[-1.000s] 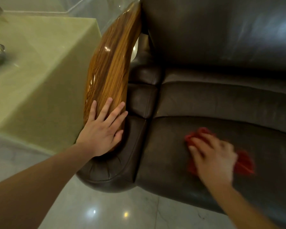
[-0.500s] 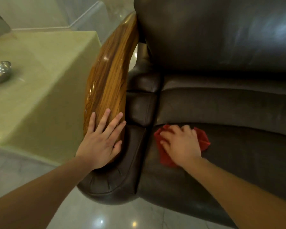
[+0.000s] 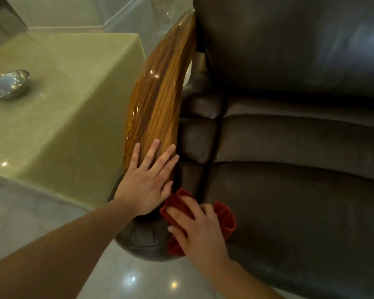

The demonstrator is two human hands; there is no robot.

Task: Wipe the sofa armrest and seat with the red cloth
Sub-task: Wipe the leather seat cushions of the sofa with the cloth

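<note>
A dark brown leather sofa fills the right side, with its seat cushion (image 3: pixel 289 212) and backrest (image 3: pixel 289 44). Its armrest has a glossy wooden top (image 3: pixel 158 100) and a padded leather front end (image 3: pixel 143 240). My left hand (image 3: pixel 145 184) lies flat with fingers spread on the near end of the wooden top. My right hand (image 3: pixel 201 229) presses the crumpled red cloth (image 3: pixel 225 219) against the front inner corner of the armrest, where it meets the seat. Most of the cloth is hidden under that hand.
A pale green stone side table (image 3: pixel 58 108) stands directly left of the armrest, with a shiny metal object (image 3: pixel 8 84) on it. Polished light floor tiles (image 3: pixel 127 277) lie in front of the sofa. A glass panel (image 3: pixel 125 16) rises behind the table.
My right hand has dragged the red cloth leftwards across the seat and down to the front corner of the armrest. My left hand has stayed on the wooden top.
</note>
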